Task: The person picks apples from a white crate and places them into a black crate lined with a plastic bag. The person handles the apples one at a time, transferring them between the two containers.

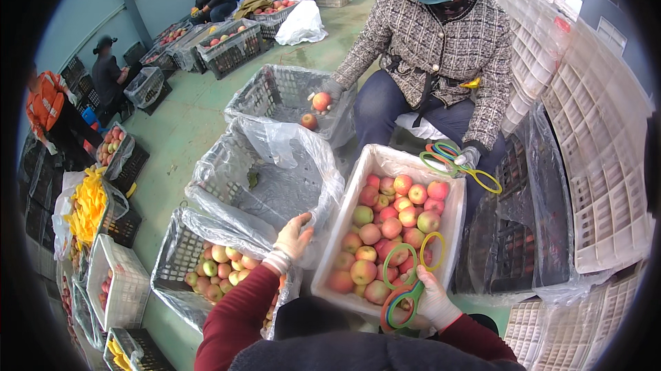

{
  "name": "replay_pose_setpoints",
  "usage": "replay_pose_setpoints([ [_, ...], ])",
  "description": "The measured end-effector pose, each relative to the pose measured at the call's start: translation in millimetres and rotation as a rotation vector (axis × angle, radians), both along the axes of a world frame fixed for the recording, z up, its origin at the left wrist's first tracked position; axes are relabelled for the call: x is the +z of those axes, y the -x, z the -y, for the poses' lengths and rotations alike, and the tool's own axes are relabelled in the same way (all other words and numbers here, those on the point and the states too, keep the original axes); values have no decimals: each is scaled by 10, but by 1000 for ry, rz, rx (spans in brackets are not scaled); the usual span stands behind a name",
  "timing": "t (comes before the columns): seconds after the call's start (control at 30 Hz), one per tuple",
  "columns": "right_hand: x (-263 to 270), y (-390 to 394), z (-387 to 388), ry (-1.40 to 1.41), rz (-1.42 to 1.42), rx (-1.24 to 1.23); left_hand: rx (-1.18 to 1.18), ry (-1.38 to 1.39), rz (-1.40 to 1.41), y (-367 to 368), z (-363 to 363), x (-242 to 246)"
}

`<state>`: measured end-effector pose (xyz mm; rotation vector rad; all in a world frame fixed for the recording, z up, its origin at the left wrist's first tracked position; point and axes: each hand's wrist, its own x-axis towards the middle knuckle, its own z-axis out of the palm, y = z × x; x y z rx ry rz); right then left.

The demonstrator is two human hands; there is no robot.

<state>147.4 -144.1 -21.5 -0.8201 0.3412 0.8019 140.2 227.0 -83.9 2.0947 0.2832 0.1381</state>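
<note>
My right hand (433, 293), in a light glove, holds several coloured sizing rings (404, 301) in green, yellow, orange and blue over the near end of a white plastic crate (317, 273) full of red and yellow-green apples (391, 227). My left hand (293, 236), gloved with bare-looking fingertips, is spread with no apple in it, at the near edge of a plastic-lined crate (279, 190) with a leaf inside. Beneath my left forearm stands another lined crate (168, 267) holding apples (219, 267).
Opposite sits a co-worker (439, 45), one gloved hand holding an apple (321, 101) over a lined crate (248, 87), the other holding similar rings (452, 159). Stacked white crates (604, 138) and dark covered crates (511, 247) stand at the right. Yellow gloves (87, 208) lie at the left.
</note>
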Motion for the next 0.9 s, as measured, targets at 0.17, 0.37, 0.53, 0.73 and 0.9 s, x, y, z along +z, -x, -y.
replay_pose_setpoints([
  [0.17, -129, 83, -38, 23, 152, -29, -291, 424, 74, 945, 929, 671],
  [0.37, -277, 157, 34, 104, 226, 78, -498, -172, -140, 972, 1265, 784],
  [0.53, -393, 213, 103, 312, 412, 85, -428, -122, -318, 927, 1243, 655],
  [0.73, -397, 259, 237, 332, 467, 168, -473, -269, -281, 936, 1279, 626],
  [0.9, -427, 264, 312, 417, 532, 187, -470, -316, -289, 931, 1279, 516],
])
